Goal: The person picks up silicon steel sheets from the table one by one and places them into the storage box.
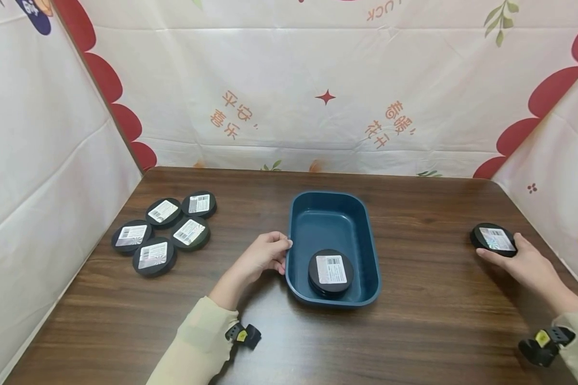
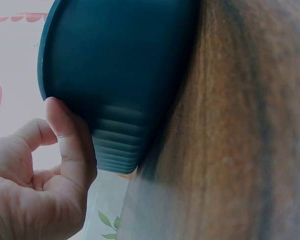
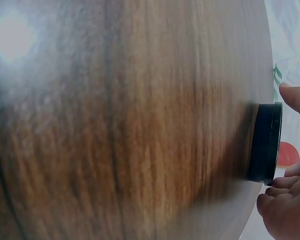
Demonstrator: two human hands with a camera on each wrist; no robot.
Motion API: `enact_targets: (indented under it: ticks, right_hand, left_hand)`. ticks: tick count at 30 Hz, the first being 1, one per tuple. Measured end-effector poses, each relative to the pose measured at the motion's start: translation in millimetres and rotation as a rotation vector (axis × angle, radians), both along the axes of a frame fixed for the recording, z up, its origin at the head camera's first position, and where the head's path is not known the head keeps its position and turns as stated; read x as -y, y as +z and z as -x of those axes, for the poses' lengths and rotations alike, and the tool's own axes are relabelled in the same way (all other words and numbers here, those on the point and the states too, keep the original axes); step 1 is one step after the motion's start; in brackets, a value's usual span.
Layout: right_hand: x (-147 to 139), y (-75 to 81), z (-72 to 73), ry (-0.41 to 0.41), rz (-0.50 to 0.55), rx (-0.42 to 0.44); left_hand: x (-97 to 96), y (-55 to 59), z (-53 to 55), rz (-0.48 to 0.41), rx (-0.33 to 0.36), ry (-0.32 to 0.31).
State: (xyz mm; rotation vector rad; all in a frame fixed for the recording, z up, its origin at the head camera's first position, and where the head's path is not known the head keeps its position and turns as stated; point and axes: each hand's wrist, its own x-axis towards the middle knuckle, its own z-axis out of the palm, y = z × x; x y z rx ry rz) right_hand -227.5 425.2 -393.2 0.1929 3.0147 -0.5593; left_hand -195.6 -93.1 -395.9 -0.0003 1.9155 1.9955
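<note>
The left hand (image 1: 265,254) pinches the left rim of a blue tray (image 1: 327,224), its grip closed on that edge. The tray sits on the wooden worktop (image 1: 428,267), with a stack of black tins (image 1: 331,272) inside at its near end. At the far right, the right hand (image 1: 530,264) spreads its grip wide around a labelled tin (image 1: 495,239); the thumb is just clear of it, the fingers at its edge. Five more tins (image 1: 189,233) lie label up on the left, clustered edge to edge.
</note>
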Motion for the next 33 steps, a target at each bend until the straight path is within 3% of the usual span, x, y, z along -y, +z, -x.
enact_targets:
  ticks: [23,33]
  right_hand:
    - [-2.5,-4.2,11.5,-0.123,0.065,0.079]
    - [-1.5,-0.9,16.9,-0.07,0.052,0.096]
  left_hand:
    - [-0.5,0.3,0.2,-0.014,0.011,-0.009]
    - [1.0,-0.2,1.3,-0.009,0.011,-0.003]
